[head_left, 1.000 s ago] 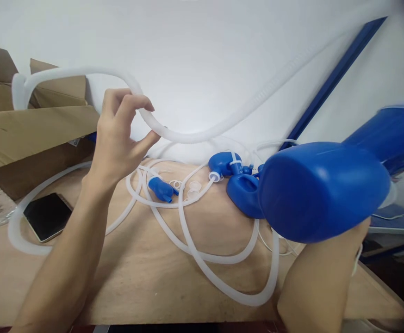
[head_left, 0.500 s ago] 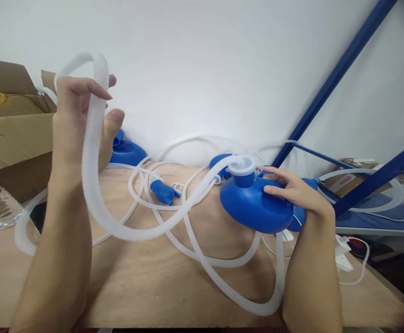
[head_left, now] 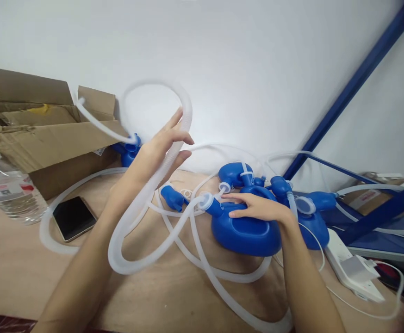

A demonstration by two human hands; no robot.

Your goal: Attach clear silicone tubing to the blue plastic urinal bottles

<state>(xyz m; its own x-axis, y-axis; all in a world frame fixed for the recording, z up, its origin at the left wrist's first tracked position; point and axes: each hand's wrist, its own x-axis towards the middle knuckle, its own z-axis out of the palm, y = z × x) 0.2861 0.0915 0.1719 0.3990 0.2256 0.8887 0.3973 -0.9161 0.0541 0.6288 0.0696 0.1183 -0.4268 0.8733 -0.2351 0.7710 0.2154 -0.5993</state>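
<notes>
My left hand (head_left: 165,148) is raised at centre-left, its fingers and thumb around a translucent corrugated hose (head_left: 132,266). The hose arcs above the hand, hangs in a loop below it and runs to the white-rimmed mouth of a blue bottle (head_left: 245,238). That bottle lies tilted on the table, its mouth to the left. My right hand (head_left: 259,207) rests on top of it near the handle, fingers stretched towards the neck. Just left of the bottle lies a small blue fitting (head_left: 172,198) among loops of tubing.
An open cardboard box (head_left: 56,143), a water bottle (head_left: 12,194) and a phone (head_left: 74,219) are at the left. More blue bottles (head_left: 314,229), a power strip (head_left: 354,268) with a cable and a blue metal frame (head_left: 347,88) stand at the right.
My left hand has moved right and down with the hose. The blue bottle has tipped over to the left under my right hand. The view has shifted, showing the phone and power strip more fully.
</notes>
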